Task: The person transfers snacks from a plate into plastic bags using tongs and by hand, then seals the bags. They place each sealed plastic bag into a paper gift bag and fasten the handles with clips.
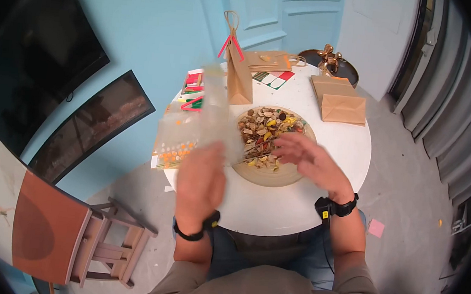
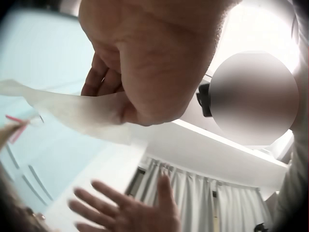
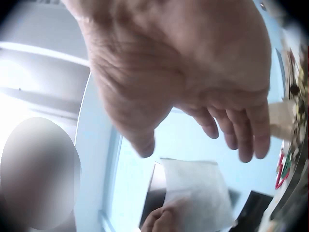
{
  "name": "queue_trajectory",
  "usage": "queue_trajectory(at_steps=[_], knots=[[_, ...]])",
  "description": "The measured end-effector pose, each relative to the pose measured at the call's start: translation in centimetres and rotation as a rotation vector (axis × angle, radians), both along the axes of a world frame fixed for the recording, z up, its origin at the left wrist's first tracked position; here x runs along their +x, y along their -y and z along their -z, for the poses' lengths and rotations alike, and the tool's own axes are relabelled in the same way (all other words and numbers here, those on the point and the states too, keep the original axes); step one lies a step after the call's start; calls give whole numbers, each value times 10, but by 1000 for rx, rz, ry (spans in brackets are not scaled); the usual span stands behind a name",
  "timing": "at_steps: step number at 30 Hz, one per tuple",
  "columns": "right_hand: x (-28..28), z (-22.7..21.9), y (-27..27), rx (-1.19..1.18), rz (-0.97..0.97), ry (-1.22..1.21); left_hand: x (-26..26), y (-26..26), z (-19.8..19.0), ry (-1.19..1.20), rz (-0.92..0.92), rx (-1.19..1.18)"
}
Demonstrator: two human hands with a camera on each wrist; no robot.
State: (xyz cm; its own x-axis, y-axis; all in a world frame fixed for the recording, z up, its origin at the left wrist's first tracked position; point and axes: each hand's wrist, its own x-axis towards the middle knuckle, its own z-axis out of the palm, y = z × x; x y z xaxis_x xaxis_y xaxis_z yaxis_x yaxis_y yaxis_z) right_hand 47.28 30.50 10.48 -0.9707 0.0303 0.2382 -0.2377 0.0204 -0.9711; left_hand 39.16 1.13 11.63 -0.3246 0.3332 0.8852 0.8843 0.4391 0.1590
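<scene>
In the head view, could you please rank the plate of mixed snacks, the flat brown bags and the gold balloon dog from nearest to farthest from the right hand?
1. Plate of mixed snacks: directly under the right hand.
2. Flat brown bags: beyond the plate, on the table's far right.
3. Gold balloon dog: farthest, on a dark tray behind the table.

Round white table (image 1: pixel 323 171) — a wide shallow dish (image 1: pixel 278 173) of mixed dried bits sits at centre. Upright brown paper bag (image 1: pixel 238 74) behind it, flat paper bags (image 1: pixel 340 103) far right, coloured cards and sticker sheets (image 1: pixel 176 147) along the left edge.
</scene>
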Motion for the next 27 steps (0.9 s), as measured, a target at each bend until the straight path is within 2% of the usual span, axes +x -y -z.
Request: queue_trajectory(at_steps=[2,3,4,6,7,8,10,11,12,14,15,17,18,20,21,23,27], knots=[[11,-4,20,-205,-194,-156,22,-24,2,91,336,-122],[5,26,20,-37,-67,-206,31,-42,7,87,440,-194],[9,13,25,-35,-60,-204,37,-57,11,80,542,-266],[18,-18,34,39,147,-14,50,-68,7,111,594,-330],[19,-20,22,176,151,86,56,-71,3,138,639,-395],[21,-20,10,176,159,85,55,-69,-2,134,646,-396],[23,-16,-9,307,28,80,42,-52,-13,176,679,-291],[31,-18,-10,131,11,163,38,-42,-8,172,586,-233],[33,-14,-14,125,14,169,32,-37,-8,179,590,-236],[39,-6,-24,125,11,154,23,-36,-7,201,370,-55],[41,-2,-30,123,18,168,19,-40,-6,215,377,-55],[42,6,-39,158,-136,303,10,-50,-4,272,289,-32],[42,7,-40,151,-131,312,6,-52,2,281,295,-37],[40,10,-41,328,-265,337,-2,-55,16,534,479,-148],[39,11,-41,320,-263,347,-3,-55,17,545,482,-152],[36,15,-42,281,-296,348,-6,-56,18,791,578,-380],[29,24,-48,427,-268,302,-10,-55,23,796,652,-390]])
